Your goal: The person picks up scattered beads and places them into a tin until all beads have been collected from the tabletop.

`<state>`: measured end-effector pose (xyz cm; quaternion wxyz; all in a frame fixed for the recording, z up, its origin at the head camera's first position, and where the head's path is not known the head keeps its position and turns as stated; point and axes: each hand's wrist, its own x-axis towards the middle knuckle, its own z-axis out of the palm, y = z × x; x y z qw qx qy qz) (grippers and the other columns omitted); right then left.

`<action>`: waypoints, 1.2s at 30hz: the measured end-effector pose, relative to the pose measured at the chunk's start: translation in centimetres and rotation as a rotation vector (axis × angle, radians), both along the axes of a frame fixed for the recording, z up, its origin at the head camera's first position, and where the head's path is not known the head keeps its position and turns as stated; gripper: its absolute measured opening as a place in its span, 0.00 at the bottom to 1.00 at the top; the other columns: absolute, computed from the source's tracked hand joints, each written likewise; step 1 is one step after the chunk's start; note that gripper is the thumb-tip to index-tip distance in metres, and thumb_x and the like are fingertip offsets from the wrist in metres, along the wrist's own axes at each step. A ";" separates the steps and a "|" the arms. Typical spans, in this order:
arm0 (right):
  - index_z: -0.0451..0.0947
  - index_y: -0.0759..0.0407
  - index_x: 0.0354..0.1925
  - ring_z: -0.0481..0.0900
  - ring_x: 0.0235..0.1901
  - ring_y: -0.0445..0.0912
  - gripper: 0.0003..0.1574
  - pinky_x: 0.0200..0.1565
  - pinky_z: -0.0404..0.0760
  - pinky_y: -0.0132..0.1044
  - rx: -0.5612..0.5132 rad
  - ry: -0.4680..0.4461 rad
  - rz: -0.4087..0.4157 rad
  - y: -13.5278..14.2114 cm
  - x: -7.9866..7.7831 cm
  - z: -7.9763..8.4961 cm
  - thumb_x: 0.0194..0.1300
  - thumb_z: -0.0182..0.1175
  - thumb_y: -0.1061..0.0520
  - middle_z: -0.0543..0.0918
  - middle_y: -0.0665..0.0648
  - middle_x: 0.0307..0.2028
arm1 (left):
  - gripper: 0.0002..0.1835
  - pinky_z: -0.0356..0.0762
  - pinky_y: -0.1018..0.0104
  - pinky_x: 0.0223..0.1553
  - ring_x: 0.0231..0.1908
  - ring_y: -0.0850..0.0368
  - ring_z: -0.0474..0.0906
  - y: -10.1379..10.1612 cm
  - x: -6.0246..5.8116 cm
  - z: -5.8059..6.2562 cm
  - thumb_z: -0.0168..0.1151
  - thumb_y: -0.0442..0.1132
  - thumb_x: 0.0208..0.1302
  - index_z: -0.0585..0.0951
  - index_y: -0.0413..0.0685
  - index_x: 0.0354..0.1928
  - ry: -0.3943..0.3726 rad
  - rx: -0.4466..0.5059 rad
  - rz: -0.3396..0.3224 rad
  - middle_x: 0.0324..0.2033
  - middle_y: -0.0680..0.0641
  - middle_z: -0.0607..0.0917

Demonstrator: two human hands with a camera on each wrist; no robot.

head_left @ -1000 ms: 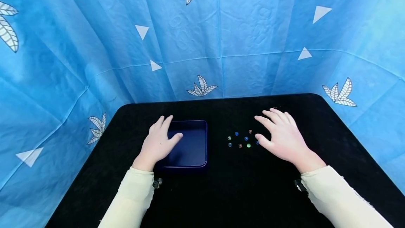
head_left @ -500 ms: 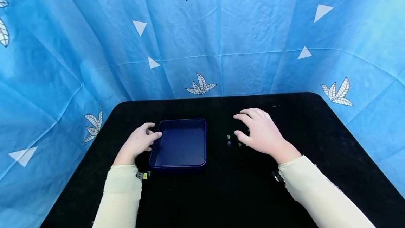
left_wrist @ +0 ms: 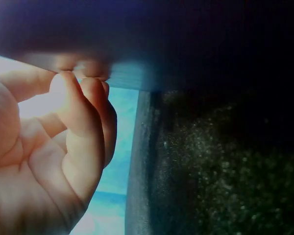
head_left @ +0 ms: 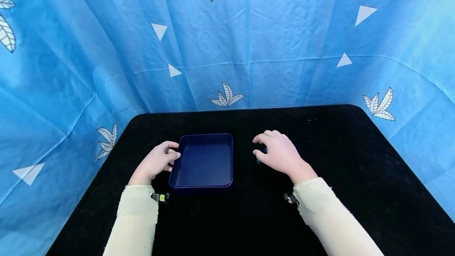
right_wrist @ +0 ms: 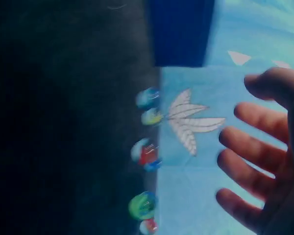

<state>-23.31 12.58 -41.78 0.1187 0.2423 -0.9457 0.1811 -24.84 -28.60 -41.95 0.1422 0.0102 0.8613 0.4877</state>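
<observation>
A dark blue, shallow square tray (head_left: 203,187) rests on the black tabletop, left of centre. My left hand (head_left: 156,161) holds its left side; the thumb lies at the rim. In the left wrist view, curled fingertips (left_wrist: 66,83) touch the tray's glossy outer wall (left_wrist: 122,63). To the right of the tray, my right hand (head_left: 279,151) hovers over glass marbles, fingers slightly bent and holding nothing. Only a couple of dark blue marbles (head_left: 258,162) show past it in the head view. Several coloured ones, including a green marble (right_wrist: 143,204), appear in the right wrist view.
A black cloth-like tabletop (head_left: 256,220) with rounded far corners carries everything. Blue curtains (head_left: 284,31) with leaf and triangle prints enclose its back and sides.
My right hand has moved left, from beside the marbles to over them. My left hand has drawn back from above the tray to its left edge and taken hold there.
</observation>
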 end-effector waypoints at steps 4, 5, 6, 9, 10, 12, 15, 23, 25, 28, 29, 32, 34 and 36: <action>0.85 0.48 0.48 0.78 0.43 0.49 0.16 0.48 0.77 0.50 0.056 -0.052 0.014 -0.2 0.4 -0.8 0.63 0.67 0.47 0.83 0.48 0.44 | 0.24 0.81 0.56 0.37 0.42 0.44 0.77 0.0 0.1 0.1 0.55 0.41 0.75 0.67 0.41 0.68 -0.007 0.007 -0.002 0.50 0.37 0.78; 0.85 0.48 0.48 0.78 0.43 0.49 0.16 0.48 0.77 0.50 0.069 -0.070 0.018 -0.3 0.6 -0.8 0.63 0.67 0.48 0.83 0.48 0.44 | 0.24 0.81 0.56 0.37 0.42 0.44 0.77 -0.1 0.1 0.2 0.56 0.41 0.75 0.67 0.40 0.68 -0.014 0.010 -0.005 0.50 0.37 0.78; 0.85 0.48 0.49 0.78 0.43 0.49 0.16 0.48 0.78 0.50 0.082 -0.090 0.021 -0.4 0.7 -0.8 0.63 0.67 0.48 0.83 0.48 0.44 | 0.24 0.81 0.56 0.38 0.42 0.44 0.77 -0.2 0.2 0.3 0.56 0.41 0.76 0.67 0.40 0.68 -0.022 0.013 -0.005 0.49 0.37 0.78; 0.85 0.49 0.50 0.79 0.44 0.51 0.17 0.49 0.78 0.52 0.119 -0.138 0.032 -0.5 0.8 -0.9 0.63 0.68 0.49 0.83 0.48 0.45 | 0.26 0.81 0.55 0.38 0.42 0.45 0.77 -0.3 0.2 0.6 0.56 0.42 0.76 0.65 0.39 0.70 -0.030 0.012 -0.011 0.48 0.38 0.78; 0.85 0.49 0.51 0.79 0.46 0.51 0.17 0.50 0.77 0.52 0.131 -0.151 0.038 -0.6 0.8 -0.9 0.63 0.68 0.49 0.83 0.48 0.45 | 0.26 0.81 0.55 0.38 0.43 0.45 0.77 -0.4 0.1 0.6 0.56 0.42 0.76 0.65 0.39 0.70 -0.032 0.012 -0.013 0.49 0.38 0.77; 0.85 0.49 0.51 0.79 0.47 0.52 0.18 0.51 0.77 0.53 0.150 -0.166 0.051 -0.7 0.7 -0.8 0.63 0.68 0.50 0.83 0.49 0.46 | 0.26 0.81 0.55 0.39 0.43 0.45 0.77 -0.5 0.0 0.7 0.56 0.42 0.77 0.65 0.40 0.70 -0.032 0.011 -0.014 0.49 0.38 0.77; 0.85 0.49 0.50 0.79 0.47 0.52 0.16 0.50 0.77 0.53 0.175 -0.165 0.070 -0.7 0.6 -0.8 0.64 0.68 0.52 0.83 0.50 0.46 | 0.26 0.81 0.55 0.40 0.45 0.45 0.77 -0.6 -0.2 0.6 0.54 0.42 0.77 0.65 0.41 0.71 -0.022 0.005 -0.016 0.52 0.39 0.77; 0.86 0.49 0.44 0.79 0.45 0.53 0.12 0.50 0.75 0.62 0.183 -0.160 0.095 -0.4 1.0 -2.0 0.61 0.68 0.61 0.82 0.49 0.42 | 0.28 0.81 0.56 0.41 0.47 0.45 0.77 -0.6 -0.1 -0.7 0.55 0.43 0.78 0.63 0.41 0.73 -0.037 0.003 -0.042 0.54 0.38 0.76; 0.86 0.49 0.43 0.79 0.45 0.53 0.13 0.51 0.74 0.65 0.170 -0.163 0.094 -0.1 1.3 -2.3 0.61 0.67 0.63 0.82 0.49 0.42 | 0.28 0.81 0.56 0.41 0.47 0.45 0.77 -0.2 0.0 -1.1 0.55 0.44 0.78 0.63 0.42 0.73 -0.036 0.008 -0.047 0.54 0.38 0.75; 0.85 0.47 0.41 0.79 0.44 0.52 0.13 0.52 0.74 0.65 0.166 -0.162 0.085 -0.3 1.5 -2.5 0.61 0.67 0.64 0.82 0.48 0.41 | 0.29 0.81 0.55 0.42 0.47 0.45 0.77 -0.4 0.0 -0.9 0.55 0.45 0.77 0.63 0.42 0.73 -0.040 0.017 -0.059 0.54 0.38 0.76; 0.85 0.47 0.40 0.79 0.43 0.51 0.13 0.51 0.75 0.63 0.170 -0.157 0.081 -0.3 1.5 -2.5 0.60 0.68 0.64 0.82 0.47 0.40 | 0.29 0.81 0.55 0.42 0.47 0.44 0.77 -0.4 0.0 -0.9 0.56 0.45 0.77 0.63 0.41 0.72 -0.043 0.023 -0.063 0.54 0.38 0.76; 0.84 0.47 0.39 0.78 0.41 0.49 0.12 0.47 0.76 0.57 0.160 -0.122 0.083 -0.3 1.4 -2.5 0.60 0.67 0.64 0.82 0.46 0.38 | 0.29 0.81 0.55 0.43 0.47 0.44 0.77 -0.6 -0.1 -0.9 0.56 0.45 0.77 0.63 0.40 0.72 -0.033 0.031 -0.065 0.54 0.37 0.76; 0.84 0.47 0.39 0.78 0.41 0.49 0.13 0.45 0.76 0.55 0.146 -0.093 0.095 -0.5 1.2 -2.5 0.59 0.67 0.64 0.81 0.46 0.38 | 0.28 0.81 0.55 0.42 0.48 0.44 0.77 -0.8 -0.2 -1.0 0.55 0.44 0.78 0.63 0.40 0.72 -0.023 0.031 -0.057 0.55 0.37 0.75; 0.83 0.47 0.39 0.77 0.40 0.48 0.13 0.44 0.75 0.53 0.136 -0.070 0.101 -0.6 1.0 -2.4 0.59 0.66 0.64 0.81 0.45 0.37 | 0.28 0.81 0.55 0.42 0.48 0.44 0.77 -1.0 -0.2 -1.0 0.55 0.44 0.78 0.63 0.40 0.72 -0.020 0.034 -0.055 0.56 0.36 0.75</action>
